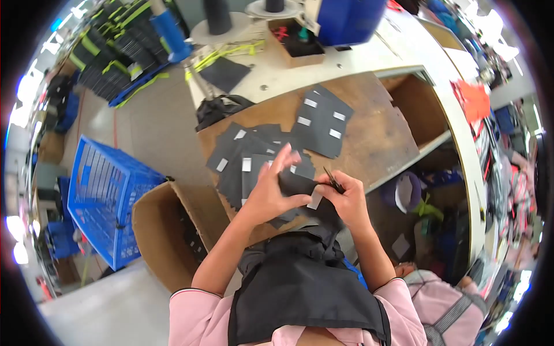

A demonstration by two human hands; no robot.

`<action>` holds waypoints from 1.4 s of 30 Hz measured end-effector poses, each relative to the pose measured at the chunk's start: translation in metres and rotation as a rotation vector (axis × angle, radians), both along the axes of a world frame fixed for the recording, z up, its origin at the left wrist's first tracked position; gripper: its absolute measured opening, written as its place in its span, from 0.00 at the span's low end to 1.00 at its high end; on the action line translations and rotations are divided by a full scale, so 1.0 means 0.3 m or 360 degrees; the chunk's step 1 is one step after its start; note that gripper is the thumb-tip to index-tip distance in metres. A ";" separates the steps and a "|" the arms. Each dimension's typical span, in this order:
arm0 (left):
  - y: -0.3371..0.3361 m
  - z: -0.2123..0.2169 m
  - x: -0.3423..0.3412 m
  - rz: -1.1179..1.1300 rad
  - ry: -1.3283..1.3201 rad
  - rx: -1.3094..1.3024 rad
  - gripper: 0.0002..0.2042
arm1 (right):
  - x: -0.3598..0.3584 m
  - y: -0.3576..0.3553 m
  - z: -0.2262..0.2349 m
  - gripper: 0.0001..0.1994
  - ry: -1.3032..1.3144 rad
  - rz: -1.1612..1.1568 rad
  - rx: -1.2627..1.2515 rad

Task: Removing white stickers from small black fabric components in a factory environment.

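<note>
Holding one black fabric piece (297,184), left hand (268,193); right hand (349,199) gripping snips (333,180).

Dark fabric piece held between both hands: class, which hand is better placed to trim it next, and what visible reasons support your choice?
Probably the right hand: it holds a small dark tool at the edge of the dark fabric piece, beside its light tag. The left hand grips and steadies the piece.

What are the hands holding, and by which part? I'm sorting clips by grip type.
The left hand pinches a black fabric piece at its left edge. The right hand holds small dark snips at their lower end, over the piece's grey strip.
</note>
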State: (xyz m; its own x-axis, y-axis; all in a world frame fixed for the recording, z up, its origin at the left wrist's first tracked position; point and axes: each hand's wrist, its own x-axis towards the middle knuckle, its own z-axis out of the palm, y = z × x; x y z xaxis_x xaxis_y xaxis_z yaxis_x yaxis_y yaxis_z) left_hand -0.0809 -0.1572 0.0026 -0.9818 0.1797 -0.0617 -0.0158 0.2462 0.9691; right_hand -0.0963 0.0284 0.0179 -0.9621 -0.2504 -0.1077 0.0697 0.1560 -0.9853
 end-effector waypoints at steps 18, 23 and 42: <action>0.127 -0.041 0.067 0.0261 -0.1008 0.1013 0.15 | 0.169 0.093 -0.090 0.16 0.0896 -0.0272 0.0746; 0.128 -0.026 0.069 0.0271 -0.1034 0.1019 0.15 | 0.156 0.099 -0.119 0.14 0.1108 -0.0296 0.0776; 0.153 -0.010 0.083 0.0280 -0.1053 0.1004 0.13 | 0.187 0.118 -0.088 0.12 0.1061 -0.0393 0.0841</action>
